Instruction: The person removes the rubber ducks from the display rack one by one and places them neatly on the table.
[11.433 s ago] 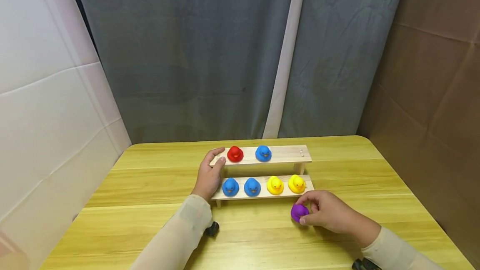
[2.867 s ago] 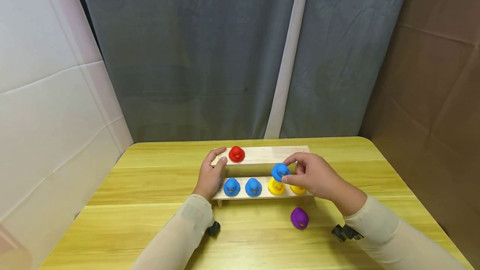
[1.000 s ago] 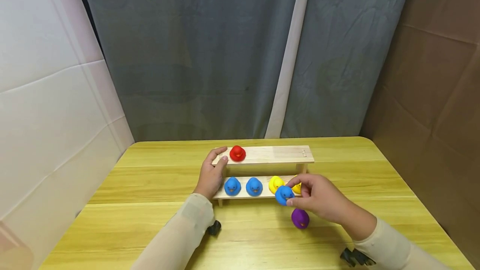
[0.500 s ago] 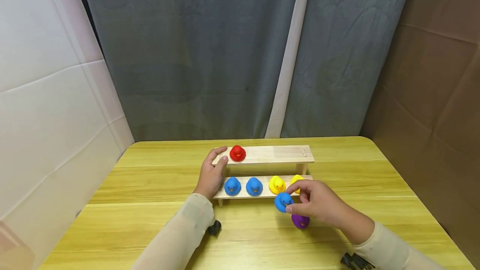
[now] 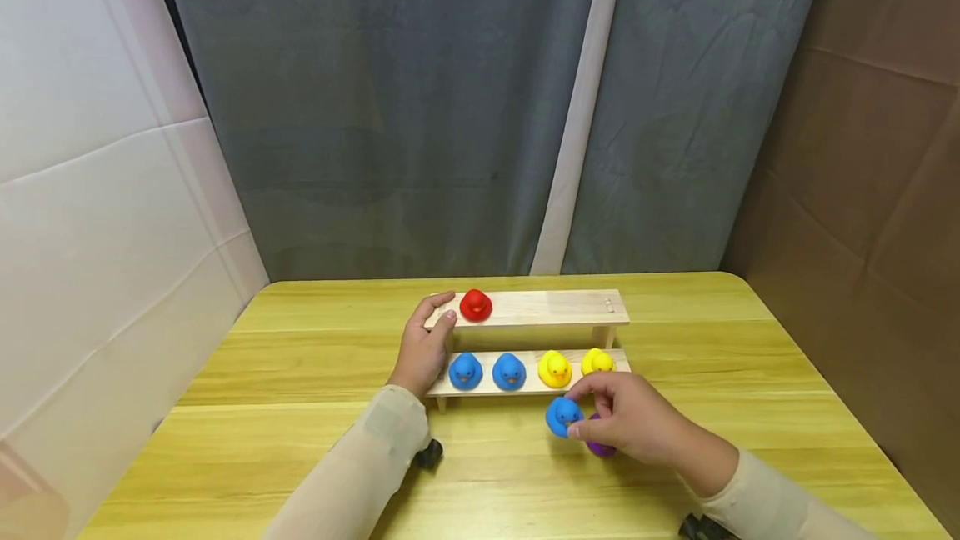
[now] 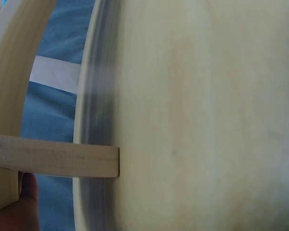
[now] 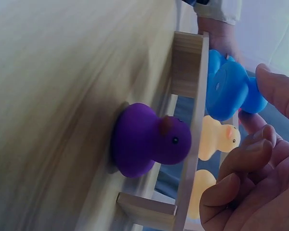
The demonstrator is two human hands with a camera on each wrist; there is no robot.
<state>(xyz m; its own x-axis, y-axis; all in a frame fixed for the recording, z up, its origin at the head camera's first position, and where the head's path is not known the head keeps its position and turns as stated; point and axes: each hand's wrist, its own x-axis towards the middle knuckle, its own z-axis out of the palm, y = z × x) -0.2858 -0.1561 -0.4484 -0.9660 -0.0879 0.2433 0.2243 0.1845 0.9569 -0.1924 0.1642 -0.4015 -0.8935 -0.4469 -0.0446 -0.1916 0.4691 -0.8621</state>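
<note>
My right hand (image 5: 633,422) pinches a blue rubber duck (image 5: 562,417) by thumb and fingers, in front of the lower shelf's right half. In the right wrist view this duck (image 7: 228,91) shows its underside, above the table. A purple duck (image 7: 147,139) sits on the tabletop beneath that hand, partly covered by it in the head view. With my left hand (image 5: 422,350) I grip the left end of a two-step wooden shelf (image 5: 555,307). One red duck (image 5: 476,307) stands on its upper step. The lower step carries two blue ducks (image 5: 509,372) and two yellow ducks (image 5: 555,369).
The yellowish wooden table (image 5: 300,407) extends on both sides of the shelf. Behind it hangs a grey curtain (image 5: 390,123), with a white cloth wall at left and a brown one at right. A shelf leg (image 6: 58,156) appears in the left wrist view.
The purple duck was let go on the table, and my right hand took the blue duck off the upper step. Lately that duck has come down and forward. My left hand stays put.
</note>
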